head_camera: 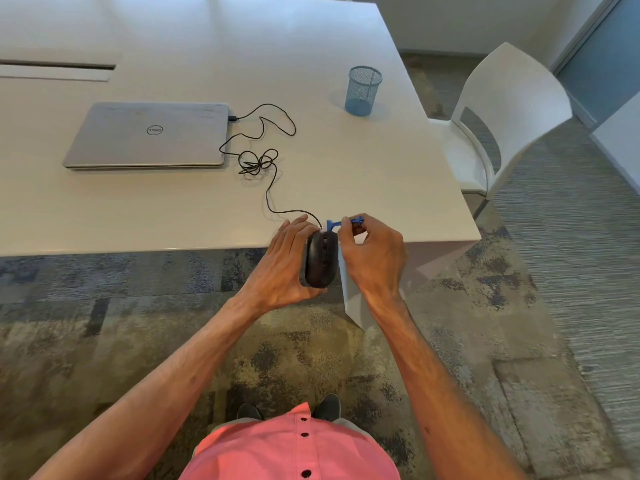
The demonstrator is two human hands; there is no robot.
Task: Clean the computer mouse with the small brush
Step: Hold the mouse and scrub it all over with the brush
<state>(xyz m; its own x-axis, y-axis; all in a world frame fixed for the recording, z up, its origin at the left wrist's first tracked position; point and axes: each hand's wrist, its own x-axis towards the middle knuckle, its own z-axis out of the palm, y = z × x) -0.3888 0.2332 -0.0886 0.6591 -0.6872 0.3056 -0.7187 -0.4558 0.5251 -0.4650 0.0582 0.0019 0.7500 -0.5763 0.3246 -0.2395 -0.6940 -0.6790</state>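
A black wired computer mouse is held off the table at its near edge, top side facing me. My left hand grips it from the left, fingers curled round its far side and thumb at its near end. My right hand pinches a small blue brush by its handle. The brush head points down onto the front end of the mouse, where the cable leaves it.
The mouse's black cable runs in tangled loops across the white table to a closed silver laptop. A blue mesh pen cup stands at the far right. A white chair stands beside the table's right edge.
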